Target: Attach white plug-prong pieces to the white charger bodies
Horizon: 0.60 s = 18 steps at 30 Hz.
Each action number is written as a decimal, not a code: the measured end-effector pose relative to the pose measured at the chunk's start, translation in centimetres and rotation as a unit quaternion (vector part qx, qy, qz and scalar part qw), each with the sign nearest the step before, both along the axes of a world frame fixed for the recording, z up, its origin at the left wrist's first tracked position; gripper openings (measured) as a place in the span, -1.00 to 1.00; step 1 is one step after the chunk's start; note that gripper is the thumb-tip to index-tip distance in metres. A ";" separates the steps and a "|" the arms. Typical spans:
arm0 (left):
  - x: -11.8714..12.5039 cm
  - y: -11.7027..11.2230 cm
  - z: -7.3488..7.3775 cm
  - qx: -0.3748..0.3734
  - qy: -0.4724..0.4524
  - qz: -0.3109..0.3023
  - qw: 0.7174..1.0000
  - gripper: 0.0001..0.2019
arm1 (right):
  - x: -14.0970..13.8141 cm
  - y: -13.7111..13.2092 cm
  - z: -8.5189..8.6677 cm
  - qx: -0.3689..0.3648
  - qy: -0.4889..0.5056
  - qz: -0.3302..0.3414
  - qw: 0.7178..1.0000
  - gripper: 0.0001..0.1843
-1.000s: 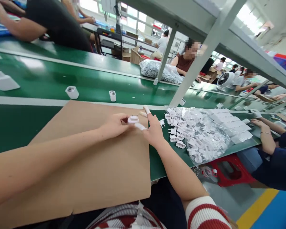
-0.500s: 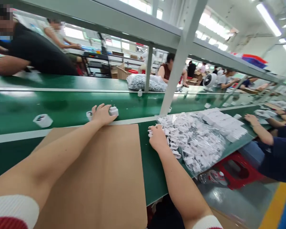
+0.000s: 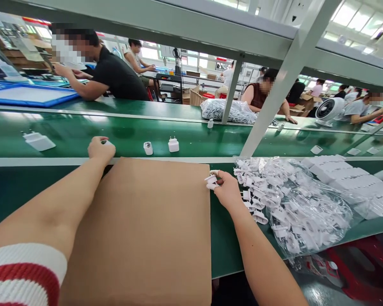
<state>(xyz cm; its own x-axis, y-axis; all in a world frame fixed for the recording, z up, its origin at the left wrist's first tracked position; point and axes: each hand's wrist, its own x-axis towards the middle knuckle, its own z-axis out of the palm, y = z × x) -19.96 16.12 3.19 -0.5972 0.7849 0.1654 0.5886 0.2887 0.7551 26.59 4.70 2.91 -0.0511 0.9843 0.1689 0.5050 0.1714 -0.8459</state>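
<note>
My left hand (image 3: 100,149) reaches out over the green conveyor belt (image 3: 83,136), its fingers curled round a small white charger body that barely shows. My right hand (image 3: 225,189) rests at the right edge of the brown cardboard sheet (image 3: 147,225), pinching a small white plug part (image 3: 210,182) with white-taped fingertips. Just to its right lies a clear plastic bag of white plug parts (image 3: 290,204). An assembled white charger (image 3: 173,145) and a white charger shell (image 3: 148,148) stand on the belt beyond the cardboard.
Another white charger (image 3: 38,140) lies on the belt at the left. White stacked trays (image 3: 347,178) sit at the right. A slanted metal post (image 3: 274,97) rises from the belt edge. A second bag of parts (image 3: 230,110) lies across the belt, where several people work.
My left hand let go of the assembled charger on the belt and moved left to another piece. My right hand drew back from the bag with a plug part.
</note>
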 end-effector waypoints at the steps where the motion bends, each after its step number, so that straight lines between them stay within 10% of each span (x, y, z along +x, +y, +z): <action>1: 0.7 -0.2 0.4 0.002 0.013 -0.013 1.000 -0.70 | -0.1 0.0 0.0 -0.018 0.029 0.008 0.999 -0.44; 12: 7.3 -0.1 3.8 -0.144 0.099 -0.121 0.977 -0.53 | -1.6 -1.2 1.8 -0.144 0.268 0.064 0.950 -0.32; 18: 13.4 -6.1 4.4 -0.106 0.083 -0.243 0.961 -0.38 | -1.5 -1.1 2.0 -0.140 0.282 0.125 0.941 -0.40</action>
